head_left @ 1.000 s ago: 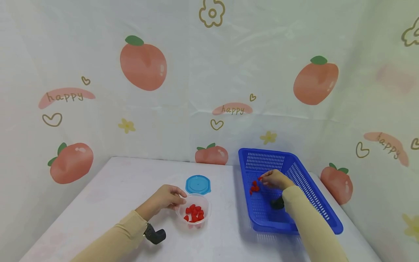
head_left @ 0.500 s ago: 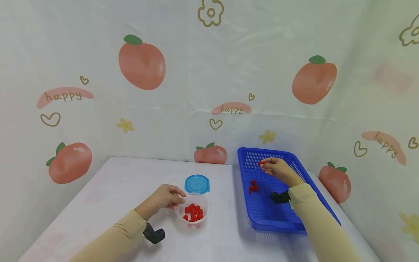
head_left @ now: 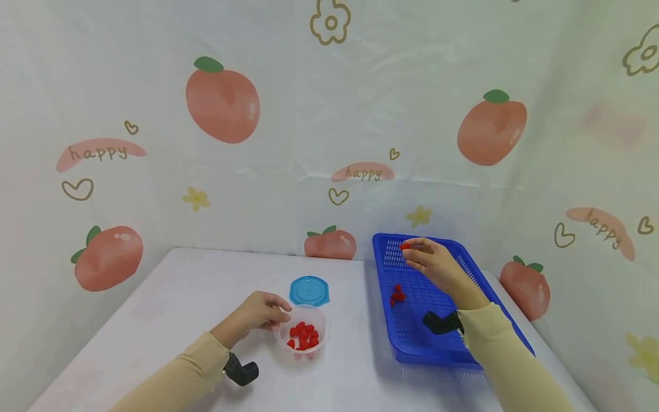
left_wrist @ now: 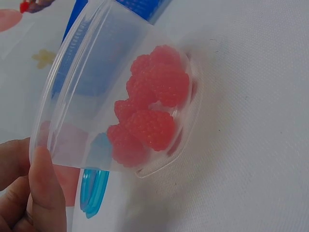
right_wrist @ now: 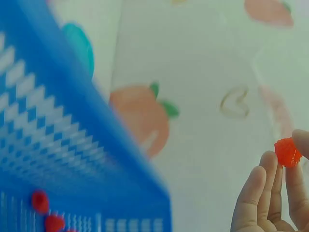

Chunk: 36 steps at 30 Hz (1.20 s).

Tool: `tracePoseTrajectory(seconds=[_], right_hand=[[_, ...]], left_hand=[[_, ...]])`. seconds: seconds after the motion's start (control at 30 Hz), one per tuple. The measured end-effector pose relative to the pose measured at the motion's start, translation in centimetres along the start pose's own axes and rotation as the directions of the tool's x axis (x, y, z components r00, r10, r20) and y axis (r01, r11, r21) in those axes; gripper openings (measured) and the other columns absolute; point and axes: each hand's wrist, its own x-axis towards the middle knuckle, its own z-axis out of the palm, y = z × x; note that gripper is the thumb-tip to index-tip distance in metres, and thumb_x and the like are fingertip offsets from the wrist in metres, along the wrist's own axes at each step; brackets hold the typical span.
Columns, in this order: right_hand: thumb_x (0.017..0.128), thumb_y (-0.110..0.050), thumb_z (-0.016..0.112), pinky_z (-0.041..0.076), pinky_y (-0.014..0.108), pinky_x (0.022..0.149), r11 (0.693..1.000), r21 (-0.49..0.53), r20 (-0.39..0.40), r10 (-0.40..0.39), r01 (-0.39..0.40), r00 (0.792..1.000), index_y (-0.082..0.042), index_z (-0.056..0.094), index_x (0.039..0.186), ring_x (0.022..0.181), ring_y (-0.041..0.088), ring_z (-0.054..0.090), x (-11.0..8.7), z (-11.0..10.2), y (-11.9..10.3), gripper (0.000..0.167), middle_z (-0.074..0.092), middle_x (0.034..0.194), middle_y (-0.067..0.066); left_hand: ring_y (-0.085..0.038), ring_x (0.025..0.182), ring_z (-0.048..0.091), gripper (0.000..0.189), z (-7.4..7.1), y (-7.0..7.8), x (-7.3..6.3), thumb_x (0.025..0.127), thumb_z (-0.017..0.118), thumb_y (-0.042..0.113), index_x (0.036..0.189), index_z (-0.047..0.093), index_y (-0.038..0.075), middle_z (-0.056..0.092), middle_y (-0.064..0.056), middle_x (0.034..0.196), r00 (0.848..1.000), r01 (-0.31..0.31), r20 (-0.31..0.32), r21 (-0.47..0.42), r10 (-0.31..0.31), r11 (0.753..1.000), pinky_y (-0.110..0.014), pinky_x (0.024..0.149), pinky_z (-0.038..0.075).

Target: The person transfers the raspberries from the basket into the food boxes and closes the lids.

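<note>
My left hand (head_left: 257, 313) pinches the near-left rim of a clear round plastic tub (head_left: 324, 332), thumb on one side and fingers on the other. Inside the tub lie several red raspberries (left_wrist: 152, 126), seen through its wall in the left wrist view. Raised over the far part of a blue plastic basket (head_left: 392, 332), my right hand (head_left: 437, 266) pinches one raspberry (right_wrist: 288, 152) between thumb and fingertips. Below it, several more raspberries (head_left: 397, 296) lie on the basket floor near its left wall.
A blue lid (head_left: 309, 290) lies flat on the white table (head_left: 206, 280), just behind the tub. The basket's perforated walls stand up on the right side of the table. A white cloth backdrop (head_left: 288, 114) printed with fruit and "happy" rises behind.
My right hand has lifted a raspberry from the basket floor, up and toward the far wall. The left hand keeps its hold on the tub in the same place.
</note>
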Motion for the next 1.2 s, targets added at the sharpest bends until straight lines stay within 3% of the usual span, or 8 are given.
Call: tracePoseTrajectory(seconds=[0.17, 0.33, 0.73, 1.2], right_hand=[[0.096, -0.01, 0.059, 0.05, 0.02, 0.091, 0.995, 0.09, 0.043, -0.049, 0.045, 0.998, -0.016, 0.058, 0.109, 0.103, 0.011, 0.058, -1.5, 2.6, -1.2, 0.014, 0.058, 0.106, -0.003], [0.095, -0.004, 0.059, 0.052, 0.021, 0.089, 0.984, 0.153, 0.077, -0.108, 0.095, 0.991, -0.019, 0.061, 0.103, 0.096, 0.011, 0.061, -2.6, 5.1, -1.6, 0.018, 0.058, 0.1, -0.002], [0.091, -0.003, 0.062, 0.051, 0.021, 0.088, 0.979, 0.163, 0.123, -0.146, 0.126, 0.982, -0.015, 0.058, 0.105, 0.095, 0.012, 0.058, -4.5, 9.7, -0.6, 0.019, 0.058, 0.104, 0.001], [0.088, -0.011, 0.07, 0.051, 0.023, 0.088, 0.998, 0.06, 0.136, -0.033, 0.025, 0.99, -0.002, 0.058, 0.11, 0.096, 0.017, 0.061, -4.8, 14.0, 2.4, 0.027, 0.06, 0.103, 0.001]], left_hand=[[-0.016, 0.054, 0.054, 0.019, 0.0, -0.1, 0.0, 0.081, 0.077, 0.013, 0.097, 0.07, 0.006, 0.062, -0.007, 0.072, 1.0, 0.001, -0.004, 0.0, -0.001, 1.0, -0.023, 0.056, 0.053], [-0.016, 0.054, 0.054, 0.019, -0.1, -0.3, 0.0, 0.081, 0.078, 0.014, 0.096, 0.071, 0.006, 0.062, -0.007, 0.071, 1.0, -0.007, -0.003, -0.005, 0.007, 1.0, -0.023, 0.056, 0.053], [-0.016, 0.055, 0.054, 0.019, -0.1, -0.2, 0.0, 0.081, 0.077, 0.015, 0.097, 0.07, 0.007, 0.062, -0.007, 0.071, 1.0, -0.015, 0.006, -0.004, 0.015, 1.0, -0.023, 0.057, 0.053], [-0.016, 0.054, 0.054, 0.02, -0.1, 0.1, -0.3, 0.082, 0.076, 0.014, 0.099, 0.069, 0.005, 0.064, -0.008, 0.073, 1.0, 0.003, 0.004, -0.008, -0.003, 1.0, -0.023, 0.057, 0.054]])
